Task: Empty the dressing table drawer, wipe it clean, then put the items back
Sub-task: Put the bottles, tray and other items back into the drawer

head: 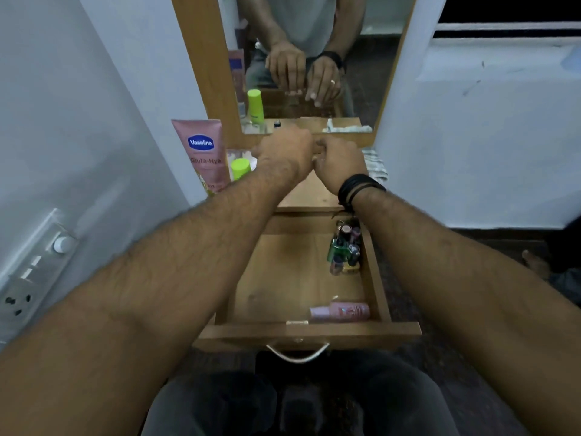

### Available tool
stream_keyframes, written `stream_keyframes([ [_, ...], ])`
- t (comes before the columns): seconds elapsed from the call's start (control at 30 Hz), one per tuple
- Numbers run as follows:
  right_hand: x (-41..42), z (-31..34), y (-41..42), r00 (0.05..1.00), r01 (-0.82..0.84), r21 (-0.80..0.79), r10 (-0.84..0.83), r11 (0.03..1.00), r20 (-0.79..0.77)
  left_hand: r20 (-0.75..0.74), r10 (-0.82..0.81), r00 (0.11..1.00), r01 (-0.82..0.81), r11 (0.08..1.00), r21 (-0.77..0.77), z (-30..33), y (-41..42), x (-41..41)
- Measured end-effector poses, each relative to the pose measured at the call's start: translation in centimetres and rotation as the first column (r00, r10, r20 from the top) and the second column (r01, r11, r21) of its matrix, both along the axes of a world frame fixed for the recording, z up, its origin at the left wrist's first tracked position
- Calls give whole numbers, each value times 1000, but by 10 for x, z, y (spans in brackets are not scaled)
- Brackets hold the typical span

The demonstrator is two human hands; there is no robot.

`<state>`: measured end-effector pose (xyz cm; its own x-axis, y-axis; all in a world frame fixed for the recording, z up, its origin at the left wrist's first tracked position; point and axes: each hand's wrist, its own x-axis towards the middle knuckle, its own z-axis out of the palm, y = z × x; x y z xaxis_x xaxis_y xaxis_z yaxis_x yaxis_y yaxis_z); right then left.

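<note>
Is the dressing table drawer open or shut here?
Open. The drawer is pulled out toward the person, its wooden floor exposed, with small bottles and a pink bottle inside.

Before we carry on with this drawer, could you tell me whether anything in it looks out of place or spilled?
Nothing looks spilled or damaged. In the open drawer, a pink bottle lies on its side near the front, and small cosmetic bottles crowd the back right corner in a loose jumble.

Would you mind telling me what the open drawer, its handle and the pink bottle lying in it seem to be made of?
Drawer: wood or wood-look laminate, matte, with visible grain.
Handle: probably metal, a pale curved bar with a dull sheen.
Pink bottle: likely plastic, smooth and slightly glossy, though blur leaves it uncertain.
</note>
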<state>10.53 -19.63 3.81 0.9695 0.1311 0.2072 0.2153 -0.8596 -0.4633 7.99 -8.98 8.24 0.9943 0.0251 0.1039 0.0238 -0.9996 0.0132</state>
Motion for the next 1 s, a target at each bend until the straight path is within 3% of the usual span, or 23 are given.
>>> stream_keyframes([
  [0.2,45,-9,25,998,-66,86,64,994,27,-90,91,992,-87,995,46,-9,22,43],
  [0.47,77,-12,42,988,-149,-67,152,987,34,-101,131,986,-127,991,46,-23,38,72],
  [1.0,66,-10,38,990,-47,-14,49,999,129,47,53,997,-51,998,-37,-13,39,65],
])
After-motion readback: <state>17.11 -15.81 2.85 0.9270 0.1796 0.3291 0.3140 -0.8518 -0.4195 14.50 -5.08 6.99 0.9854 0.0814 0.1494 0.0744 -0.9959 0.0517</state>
